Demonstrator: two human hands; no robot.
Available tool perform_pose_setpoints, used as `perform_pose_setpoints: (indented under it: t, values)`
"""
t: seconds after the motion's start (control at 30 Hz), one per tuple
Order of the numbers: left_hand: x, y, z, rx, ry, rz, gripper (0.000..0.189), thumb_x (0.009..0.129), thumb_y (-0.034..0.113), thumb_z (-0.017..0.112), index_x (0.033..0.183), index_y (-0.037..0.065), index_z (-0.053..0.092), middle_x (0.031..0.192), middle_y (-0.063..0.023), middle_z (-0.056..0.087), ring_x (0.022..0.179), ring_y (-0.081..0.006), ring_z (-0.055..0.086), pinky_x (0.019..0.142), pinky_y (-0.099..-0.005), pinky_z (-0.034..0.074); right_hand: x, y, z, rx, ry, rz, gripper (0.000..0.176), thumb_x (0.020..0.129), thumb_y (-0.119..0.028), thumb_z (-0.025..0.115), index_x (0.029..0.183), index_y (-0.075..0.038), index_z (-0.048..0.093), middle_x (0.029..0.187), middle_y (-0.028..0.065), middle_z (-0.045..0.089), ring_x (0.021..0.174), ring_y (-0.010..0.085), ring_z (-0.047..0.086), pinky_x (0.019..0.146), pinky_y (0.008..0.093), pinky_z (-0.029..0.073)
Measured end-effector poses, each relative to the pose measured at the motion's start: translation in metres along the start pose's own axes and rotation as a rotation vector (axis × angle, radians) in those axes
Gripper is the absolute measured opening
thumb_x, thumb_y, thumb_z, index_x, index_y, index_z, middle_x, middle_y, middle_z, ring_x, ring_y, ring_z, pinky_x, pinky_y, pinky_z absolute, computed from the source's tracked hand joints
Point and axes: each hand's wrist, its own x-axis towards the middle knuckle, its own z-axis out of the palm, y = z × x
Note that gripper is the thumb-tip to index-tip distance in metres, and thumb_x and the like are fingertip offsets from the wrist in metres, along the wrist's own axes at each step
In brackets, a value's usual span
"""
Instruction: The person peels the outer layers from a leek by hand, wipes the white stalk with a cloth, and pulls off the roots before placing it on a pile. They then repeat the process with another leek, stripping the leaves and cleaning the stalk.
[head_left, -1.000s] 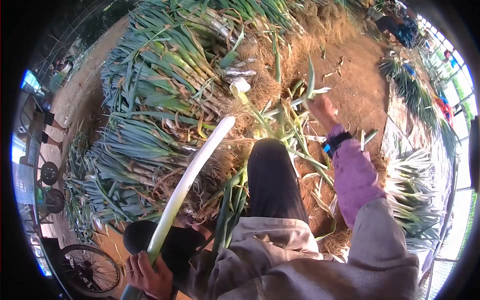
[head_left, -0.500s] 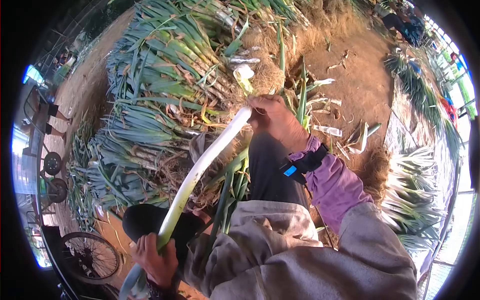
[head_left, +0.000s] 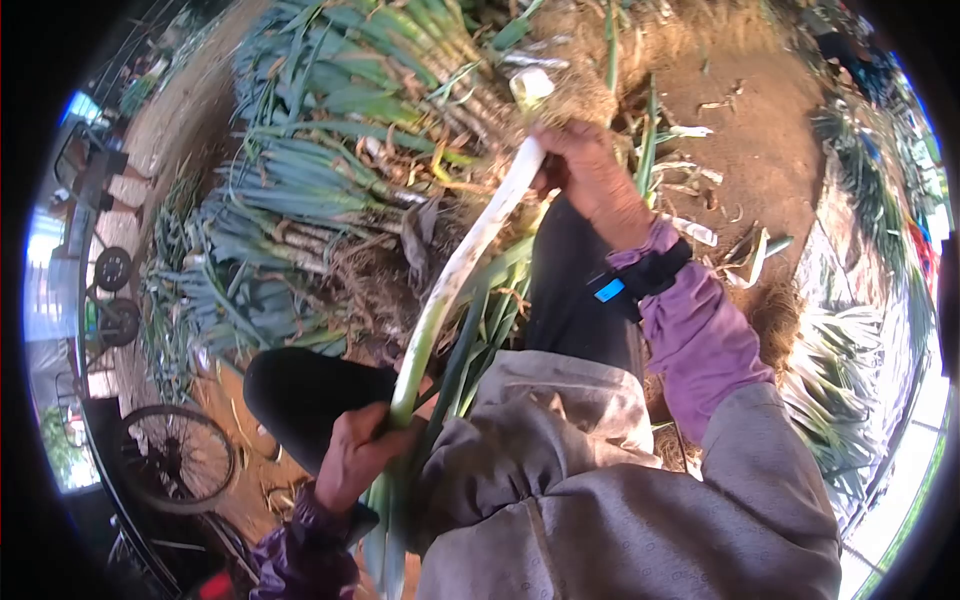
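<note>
A long leek (head_left: pixel 457 264) stretches diagonally across my lap, white at its upper end and green lower down. My left hand (head_left: pixel 362 446) is wrapped round the green part, and the leaves (head_left: pixel 384 545) hang below it. Up at the white end, the thumb and fingers of my right hand (head_left: pixel 588 172) are closed on the stalk. A pale yellowish-white scrap (head_left: pixel 531 88) shows just past those fingertips. Loose green leaves (head_left: pixel 472 350) lie between my legs, under the stalk.
Large piles of untrimmed leeks (head_left: pixel 320 195) with dry roots lie ahead and to the left. Peeled scraps (head_left: pixel 745 262) litter the dirt ground. Cleaned leeks (head_left: pixel 830 385) lie in a heap at right. A spoked wheel (head_left: pixel 180 458) stands at lower left.
My left hand has moved right and up with the leek, which now stands steeper. The view has shifted, and my right hand keeps its grip at the white end.
</note>
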Motion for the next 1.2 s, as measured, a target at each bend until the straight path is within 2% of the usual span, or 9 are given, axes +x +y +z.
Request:
perform_pose_setpoints:
  t: [0.17,0.33,0.57,0.63,0.73,0.87,1.0,1.1,1.2]
  values:
    - [0.012,-0.003,0.011,-0.054,-0.008,0.058,0.016,0.081,0.006,0.068,0.088,-0.006,0.061,0.065,-0.0021,0.052,0.062,-0.0052,0.046,0.054,-0.0265,0.038,0.011,-0.003,-0.012,0.004,-0.111,-0.004,0.031,0.093,-0.027,0.063,0.087,0.002,0.067,0.064,0.0089,0.064,0.052,0.0162,0.062,0.051,0.0290,0.054]
    - [0.018,0.012,0.012,-0.045,0.108,0.134,0.015,0.082,0.002,0.068,0.092,-0.007,0.062,0.068,-0.0009,0.053,0.064,-0.0038,0.046,0.055,-0.0250,0.038,-0.011,-0.004,-0.004,-0.238,0.018,0.223,0.073,0.091,-0.047,0.061,0.133,0.009,0.041,0.108,0.0218,0.061,0.064,0.0174,0.065,0.053,0.0268,0.055]
    - [0.025,0.033,0.014,-0.023,0.167,0.164,0.016,0.081,0.003,0.068,0.092,-0.007,0.063,0.066,-0.0045,0.058,0.061,-0.0058,0.046,0.055,-0.0264,0.040,-0.066,0.030,0.035,-0.315,-0.126,0.211,0.037,0.095,-0.036,0.059,0.105,-0.001,0.060,0.090,0.0065,0.068,0.062,0.0112,0.064,0.054,0.0227,0.049]
    - [0.025,0.034,0.014,0.087,0.214,0.203,0.015,0.081,0.004,0.069,0.090,-0.007,0.062,0.064,-0.0072,0.059,0.059,-0.0067,0.047,0.054,-0.0278,0.040,-0.071,0.042,0.046,-0.453,-0.072,-0.004,0.022,0.093,-0.023,0.063,0.087,-0.002,0.063,0.063,0.0064,0.062,0.051,0.0127,0.062,0.044,0.0267,0.048]
    - [0.025,0.034,0.015,0.244,0.265,0.263,0.014,0.081,0.005,0.069,0.087,-0.005,0.061,0.063,-0.0110,0.058,0.055,-0.0097,0.052,0.051,-0.0294,0.041,-0.087,0.052,0.060,-0.962,-0.002,-0.321,0.017,0.088,-0.015,0.066,0.082,0.000,0.061,0.056,0.0080,0.054,0.051,0.0121,0.058,0.047,0.0301,0.045]
    - [0.026,0.029,0.022,0.372,0.329,0.292,0.017,0.080,0.008,0.071,0.083,-0.002,0.058,0.063,-0.0146,0.058,0.051,-0.0237,0.057,0.049,-0.0334,0.042,-0.113,0.035,0.078,-0.622,-0.187,-0.141,0.011,0.085,-0.005,0.062,0.077,0.000,0.057,0.057,0.0088,0.050,0.051,0.0101,0.049,0.048,0.0298,0.042]
    - [0.028,0.023,0.031,0.440,0.410,0.402,0.018,0.080,0.010,0.072,0.086,0.001,0.056,0.063,-0.0147,0.059,0.053,-0.0340,0.058,0.049,-0.0377,0.045,-0.130,0.034,0.093,-0.405,-0.290,-0.039,0.032,0.087,-0.025,0.071,0.077,0.000,0.054,0.056,0.0091,0.056,0.049,0.0152,0.059,0.047,0.0308,0.045]
    - [0.028,0.020,0.037,0.561,0.442,0.439,0.020,0.081,0.011,0.070,0.092,0.001,0.056,0.064,-0.0140,0.059,0.056,-0.0340,0.061,0.050,-0.0391,0.047,-0.139,0.049,0.099,-0.668,-0.230,-0.176,0.042,0.084,-0.034,0.076,0.075,-0.001,0.053,0.055,0.0045,0.049,0.051,0.0070,0.045,0.043,0.0273,0.038]
    - [0.026,0.023,0.043,0.698,0.465,0.464,0.025,0.082,0.012,0.068,0.098,-0.001,0.054,0.067,-0.0136,0.060,0.059,-0.0326,0.062,0.050,-0.0395,0.048,-0.143,0.053,0.109,-0.735,-0.166,-0.180,0.050,0.079,-0.043,0.078,0.071,0.000,0.053,0.053,0.0091,0.055,0.047,0.0186,0.056,0.044,0.0321,0.044]
